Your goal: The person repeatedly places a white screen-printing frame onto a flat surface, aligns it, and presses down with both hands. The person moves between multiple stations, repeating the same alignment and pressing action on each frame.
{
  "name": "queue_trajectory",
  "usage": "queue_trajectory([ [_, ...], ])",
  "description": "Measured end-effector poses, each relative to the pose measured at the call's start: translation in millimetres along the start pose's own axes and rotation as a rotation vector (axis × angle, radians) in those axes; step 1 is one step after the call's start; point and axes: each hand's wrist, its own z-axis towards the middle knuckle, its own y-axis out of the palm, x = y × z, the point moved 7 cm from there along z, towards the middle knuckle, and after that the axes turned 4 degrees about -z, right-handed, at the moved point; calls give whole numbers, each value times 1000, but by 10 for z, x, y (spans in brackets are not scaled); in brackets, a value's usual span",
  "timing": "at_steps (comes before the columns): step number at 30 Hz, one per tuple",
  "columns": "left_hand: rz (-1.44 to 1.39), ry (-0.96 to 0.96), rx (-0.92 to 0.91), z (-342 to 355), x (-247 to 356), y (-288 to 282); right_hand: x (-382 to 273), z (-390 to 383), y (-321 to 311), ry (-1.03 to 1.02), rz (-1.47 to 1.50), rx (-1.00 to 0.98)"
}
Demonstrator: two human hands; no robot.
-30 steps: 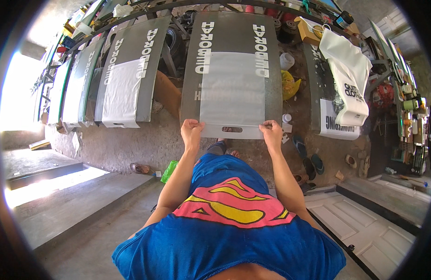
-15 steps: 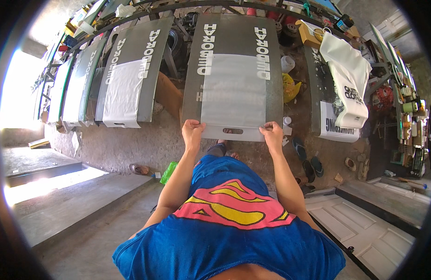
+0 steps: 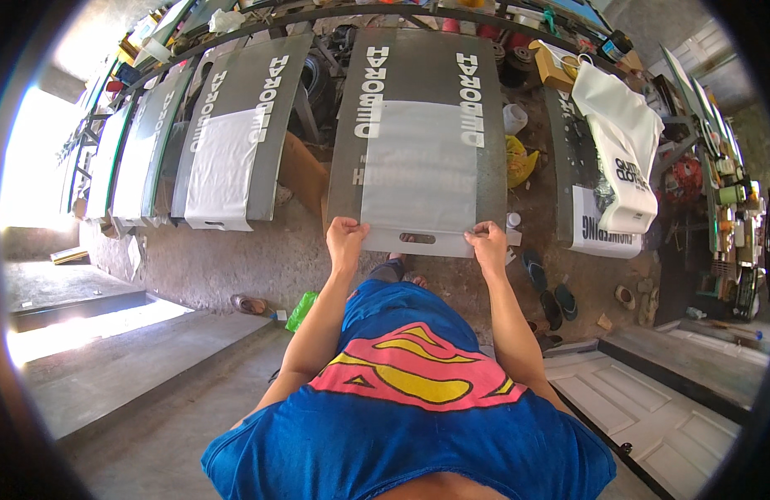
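A white plastic bag (image 3: 420, 179) with a cut-out handle lies flat on a dark printing board (image 3: 410, 71) in front of me. Its handle end hangs just past the board's near edge. My left hand (image 3: 347, 243) pinches the near left corner of the bag, and my right hand (image 3: 487, 247) pinches the near right corner. Between them the strip with the handle slot is held out straight. Large pale lettering runs along both sides of the board, partly covered by the bag.
To the left, another board holds a similar white bag (image 3: 222, 171), with more boards beyond. White printed bags (image 3: 622, 150) drape over the board at right. Below it, slippers (image 3: 535, 271) lie on the floor near a white panelled door (image 3: 635, 400). A yellow plastic bag (image 3: 521, 161) sits between boards.
Both hands keep their pinch on the bag's near corners. The view has shifted very slightly; the bag lies almost the same on the board.
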Motion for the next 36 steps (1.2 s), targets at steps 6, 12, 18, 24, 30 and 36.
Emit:
queue_trajectory([
  [6,3,21,12,21,-19,-18,7,-5,8,-30,23,25],
  [12,6,7,-30,32,-34,-19,32,2,12,-8,7,36],
  [18,-11,-7,-27,8,-5,-26,-58,-36,-13,-35,5,60],
  [24,-72,-21,-22,27,-69,-35,-112,-61,-44,-44,-13,65],
  [30,355,238,53,-156,312,-40,-411,-215,-79,-256,-441,178],
  [36,641,847,-161,-412,675,441,-971,-565,180,-812,-586,252],
])
